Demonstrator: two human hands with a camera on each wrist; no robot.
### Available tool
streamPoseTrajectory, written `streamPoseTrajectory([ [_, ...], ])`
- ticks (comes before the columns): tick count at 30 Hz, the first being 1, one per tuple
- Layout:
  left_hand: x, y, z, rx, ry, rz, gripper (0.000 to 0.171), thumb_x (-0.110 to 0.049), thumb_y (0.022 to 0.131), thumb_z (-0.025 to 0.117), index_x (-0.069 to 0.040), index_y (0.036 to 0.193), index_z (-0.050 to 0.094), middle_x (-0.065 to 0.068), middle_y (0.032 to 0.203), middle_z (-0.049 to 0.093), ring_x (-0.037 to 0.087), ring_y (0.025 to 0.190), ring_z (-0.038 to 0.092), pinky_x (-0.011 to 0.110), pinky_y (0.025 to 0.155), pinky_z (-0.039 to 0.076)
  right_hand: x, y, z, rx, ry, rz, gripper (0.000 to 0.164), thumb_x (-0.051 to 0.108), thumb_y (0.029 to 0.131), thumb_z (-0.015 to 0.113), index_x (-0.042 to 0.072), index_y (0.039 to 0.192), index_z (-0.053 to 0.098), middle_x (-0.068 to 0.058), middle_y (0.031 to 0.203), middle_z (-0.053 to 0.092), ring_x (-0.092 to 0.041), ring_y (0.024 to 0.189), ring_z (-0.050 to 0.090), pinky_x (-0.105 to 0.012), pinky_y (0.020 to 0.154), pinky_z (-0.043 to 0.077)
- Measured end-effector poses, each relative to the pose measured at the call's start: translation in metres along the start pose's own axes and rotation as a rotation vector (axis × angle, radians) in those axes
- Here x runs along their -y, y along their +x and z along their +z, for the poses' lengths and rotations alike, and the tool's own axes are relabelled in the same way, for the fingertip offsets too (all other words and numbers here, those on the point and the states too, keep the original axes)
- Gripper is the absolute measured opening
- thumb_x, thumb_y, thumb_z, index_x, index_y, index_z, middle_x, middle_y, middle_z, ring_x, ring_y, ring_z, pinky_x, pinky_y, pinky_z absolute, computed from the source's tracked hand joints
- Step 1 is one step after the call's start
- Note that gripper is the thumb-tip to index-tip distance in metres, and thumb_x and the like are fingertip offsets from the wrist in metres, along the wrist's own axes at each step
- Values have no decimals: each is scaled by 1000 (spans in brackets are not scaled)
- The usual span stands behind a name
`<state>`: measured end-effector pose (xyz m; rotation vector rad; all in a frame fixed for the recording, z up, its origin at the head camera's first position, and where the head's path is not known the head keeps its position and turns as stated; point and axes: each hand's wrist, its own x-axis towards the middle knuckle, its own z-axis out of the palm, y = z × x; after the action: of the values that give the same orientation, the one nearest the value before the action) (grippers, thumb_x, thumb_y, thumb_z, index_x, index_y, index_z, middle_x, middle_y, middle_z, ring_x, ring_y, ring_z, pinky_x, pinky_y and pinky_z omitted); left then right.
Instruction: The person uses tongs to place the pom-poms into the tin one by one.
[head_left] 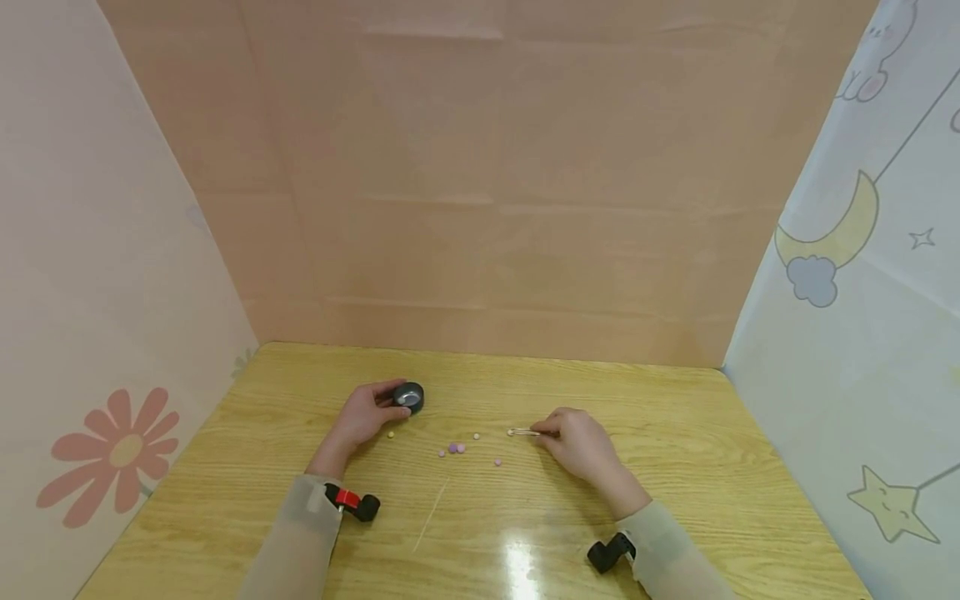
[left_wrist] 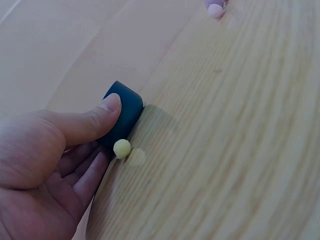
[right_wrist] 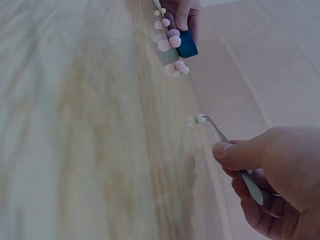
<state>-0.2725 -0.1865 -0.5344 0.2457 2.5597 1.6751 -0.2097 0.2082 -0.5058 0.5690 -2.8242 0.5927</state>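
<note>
My left hand [head_left: 365, 417] grips a small dark round dish [head_left: 419, 400] by its sides, thumb on the near wall, at the left-centre of the table. In the left wrist view a pale yellow pompom [left_wrist: 121, 149] lies close beside this dish. My right hand [head_left: 581, 442] holds metal tweezers [right_wrist: 220, 132] between thumb and fingers, pointing left. At the tweezers' tips is a small white pompom [right_wrist: 200, 118], low over the tabletop. Between the hands lie a purple pompom [head_left: 453, 448] and a pink pompom [head_left: 461, 448] side by side, with a cream pompom [head_left: 476, 436] behind them.
Two more small pinkish pompoms lie loose: a left one [head_left: 441, 454] and a right one [head_left: 498, 462]. The wood-grain table [head_left: 465, 533] meets a tan backdrop [head_left: 487, 250] behind. Patterned panels stand at both sides. Each wrist wears a small black camera.
</note>
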Motion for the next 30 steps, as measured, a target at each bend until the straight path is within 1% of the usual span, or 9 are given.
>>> streamPoseTrajectory([
  [13, 2, 1, -1, -3, 2, 8, 59, -8, 95, 83, 2, 149, 61, 28, 150, 58, 41, 135, 60, 48, 110, 52, 1, 1, -1, 13, -7, -5, 11, 19, 89, 89, 21, 100, 89, 10, 89, 74, -10, 78, 68, -29, 63, 54],
  [23, -1, -1, 0, -2, -11, -1, 60, -6, 95, 83, 3, 149, 60, 28, 150, 58, 41, 135, 60, 48, 111, 52, 3, 0, -1, 22, -26, -7, 11, 19, 90, 89, 22, 100, 89, 10, 88, 73, -9, 76, 66, -28, 62, 53],
  [26, 0, -1, 0, -5, -15, 0, 60, -6, 95, 83, 3, 149, 60, 28, 150, 58, 41, 135, 60, 48, 110, 52, 3, 0, -2, 25, -16, 3, 11, 19, 90, 89, 21, 102, 89, 11, 88, 73, -8, 76, 66, -29, 62, 53],
  [30, 1, 0, 0, -4, -20, -2, 60, -6, 95, 83, 3, 149, 60, 28, 150, 58, 41, 135, 60, 48, 110, 52, 3, -1, -4, 30, 26, 18, 13, 19, 91, 88, 19, 104, 88, 11, 87, 72, -8, 76, 65, -30, 63, 52],
])
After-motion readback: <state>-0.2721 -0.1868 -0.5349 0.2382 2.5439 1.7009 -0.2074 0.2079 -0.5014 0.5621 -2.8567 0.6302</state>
